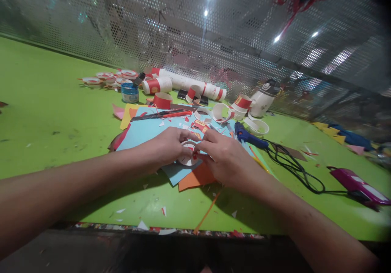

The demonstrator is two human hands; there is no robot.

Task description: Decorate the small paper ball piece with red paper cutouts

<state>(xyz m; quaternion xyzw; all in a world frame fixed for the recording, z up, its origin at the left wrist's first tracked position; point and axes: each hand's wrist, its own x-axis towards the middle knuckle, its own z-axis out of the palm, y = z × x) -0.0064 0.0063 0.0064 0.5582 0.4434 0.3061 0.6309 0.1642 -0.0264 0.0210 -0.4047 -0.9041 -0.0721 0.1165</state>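
Observation:
A round white paper cup base [185, 161] with small red pieces on it lies in front of me, over sheets of coloured paper. My left hand [171, 146] is closed on its upper left edge, thumb reaching across the inside. From the other side my right hand [226, 157] pinches at a small red paper piece [194, 156] on the cup base; its fingertips partly hide that piece. Beneath are a light blue sheet [143, 131] and an orange sheet [197, 178]. Cut cup rings [221, 113] and a red-and-yellow cup scrap [200, 125] lie just beyond my hands.
A blue glue gun [250, 136] lies to the right, its black cord running to a magenta power strip [359, 185]. Farther back are stacked paper cups [157, 85], a blue jar [130, 93], a white kettle-like container [262, 102] and finished cup pieces [105, 76]. Perforated metal screen [183, 32] stands behind.

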